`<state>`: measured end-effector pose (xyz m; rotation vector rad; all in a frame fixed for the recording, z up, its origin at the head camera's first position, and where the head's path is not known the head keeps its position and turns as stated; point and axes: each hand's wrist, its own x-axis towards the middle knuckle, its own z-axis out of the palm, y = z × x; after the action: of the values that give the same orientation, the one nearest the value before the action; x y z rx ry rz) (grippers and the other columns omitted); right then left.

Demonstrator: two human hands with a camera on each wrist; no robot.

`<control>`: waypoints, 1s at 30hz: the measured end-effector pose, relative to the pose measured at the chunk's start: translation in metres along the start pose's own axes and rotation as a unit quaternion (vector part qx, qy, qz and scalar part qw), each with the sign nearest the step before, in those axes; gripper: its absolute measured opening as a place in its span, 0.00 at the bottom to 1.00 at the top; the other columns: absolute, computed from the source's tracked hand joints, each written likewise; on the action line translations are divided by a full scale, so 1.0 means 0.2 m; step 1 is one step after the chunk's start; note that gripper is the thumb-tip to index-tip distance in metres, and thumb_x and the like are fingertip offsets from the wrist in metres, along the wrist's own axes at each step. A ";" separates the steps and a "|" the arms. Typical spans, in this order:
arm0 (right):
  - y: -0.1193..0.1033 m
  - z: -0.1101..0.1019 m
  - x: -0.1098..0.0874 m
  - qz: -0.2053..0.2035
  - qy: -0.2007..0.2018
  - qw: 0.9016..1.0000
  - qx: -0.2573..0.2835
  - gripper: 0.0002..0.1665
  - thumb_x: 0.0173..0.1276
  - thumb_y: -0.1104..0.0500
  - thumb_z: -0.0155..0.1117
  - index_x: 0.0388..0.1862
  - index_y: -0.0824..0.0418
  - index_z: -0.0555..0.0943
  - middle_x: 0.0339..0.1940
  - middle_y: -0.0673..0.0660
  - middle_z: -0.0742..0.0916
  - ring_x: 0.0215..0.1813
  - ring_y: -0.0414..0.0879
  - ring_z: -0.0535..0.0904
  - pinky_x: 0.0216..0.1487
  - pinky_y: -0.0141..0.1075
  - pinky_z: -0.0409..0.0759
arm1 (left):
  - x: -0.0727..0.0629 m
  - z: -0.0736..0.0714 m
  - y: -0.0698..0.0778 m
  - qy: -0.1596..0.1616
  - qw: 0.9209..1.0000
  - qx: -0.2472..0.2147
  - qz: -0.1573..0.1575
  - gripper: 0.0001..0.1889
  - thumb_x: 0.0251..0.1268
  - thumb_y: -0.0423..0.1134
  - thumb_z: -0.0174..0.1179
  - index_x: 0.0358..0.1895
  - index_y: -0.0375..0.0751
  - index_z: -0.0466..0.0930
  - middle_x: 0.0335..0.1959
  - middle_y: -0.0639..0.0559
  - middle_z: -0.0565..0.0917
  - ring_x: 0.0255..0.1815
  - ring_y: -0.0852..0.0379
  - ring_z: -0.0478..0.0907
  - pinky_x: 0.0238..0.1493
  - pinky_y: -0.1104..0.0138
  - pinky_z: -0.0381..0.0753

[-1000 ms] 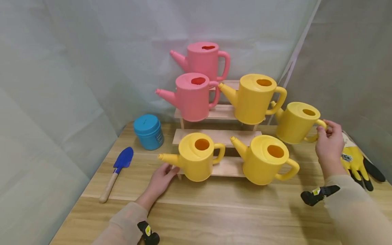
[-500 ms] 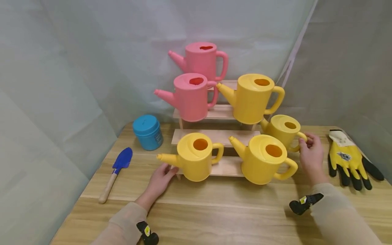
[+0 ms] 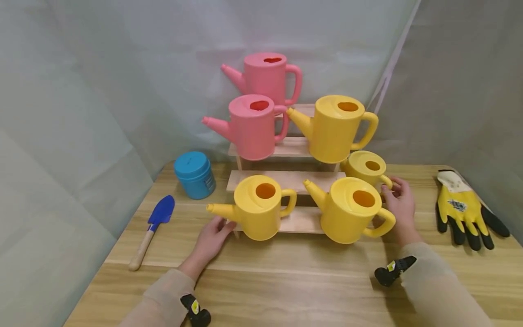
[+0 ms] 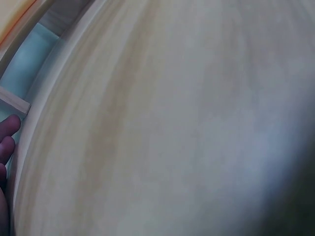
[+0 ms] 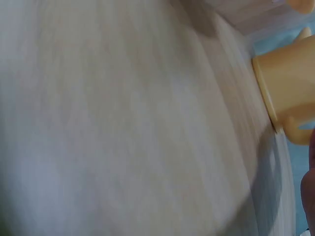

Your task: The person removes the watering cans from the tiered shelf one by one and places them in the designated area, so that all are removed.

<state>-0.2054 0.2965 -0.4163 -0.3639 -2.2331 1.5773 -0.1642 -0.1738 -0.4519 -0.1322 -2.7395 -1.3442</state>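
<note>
While the right hand [image 3: 400, 200] pinches its handle [image 3: 387, 182], the yellow plastic watering can [image 3: 365, 168] lies leftward, spout [image 5: 303, 35] farthest; left hand [image 3: 213, 237]: grip unclear!

I take this for a curtained-off booth: pale sheets [image 3: 155, 68] hang left, right and far around a wood-grained table [image 3: 294, 290].

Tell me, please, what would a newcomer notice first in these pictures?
Probably the two pink watering cans, on the two highest steps of the wooden stand in the middle of the scene. Next comes the yellow can beside the stand's right end, its handle held by the right hand. The blue-bladed trowel also stands out, lying at the left side of the table.
</note>
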 end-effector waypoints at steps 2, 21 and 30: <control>-0.01 -0.02 -0.01 0.011 -0.023 1.000 0.013 0.28 0.71 0.53 0.55 0.67 0.55 0.63 0.48 0.46 0.73 0.37 0.36 0.73 0.35 0.21 0.73 | 0.00 0.00 0.00 0.001 1.000 0.003 0.003 0.20 0.66 0.59 0.52 0.49 0.49 0.76 0.29 0.50 0.75 0.33 0.53 0.70 0.36 0.61 0.70; -0.57 -0.15 0.15 -0.075 -0.014 0.997 0.021 0.26 0.71 0.56 0.53 0.66 0.55 0.64 0.42 0.42 0.76 0.19 0.36 0.72 0.25 0.23 0.75 | 0.02 0.00 0.00 -0.004 1.000 0.015 0.005 0.18 0.66 0.58 0.51 0.43 0.48 0.74 0.25 0.51 0.70 0.29 0.54 0.67 0.30 0.63 0.66; -1.00 -0.10 0.23 -0.083 -0.076 0.993 -0.027 0.31 0.70 0.50 0.54 0.70 0.51 0.61 0.53 0.51 0.75 0.23 0.38 0.74 0.29 0.23 0.74 | 0.00 0.00 0.00 0.003 1.000 0.012 0.008 0.18 0.66 0.57 0.52 0.47 0.49 0.75 0.26 0.51 0.72 0.31 0.53 0.69 0.34 0.62 0.69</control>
<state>-0.2356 0.2642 -0.2147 -0.0704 -2.3543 1.5054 -0.1648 -0.1743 -0.4519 -0.1479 -2.7427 -1.3067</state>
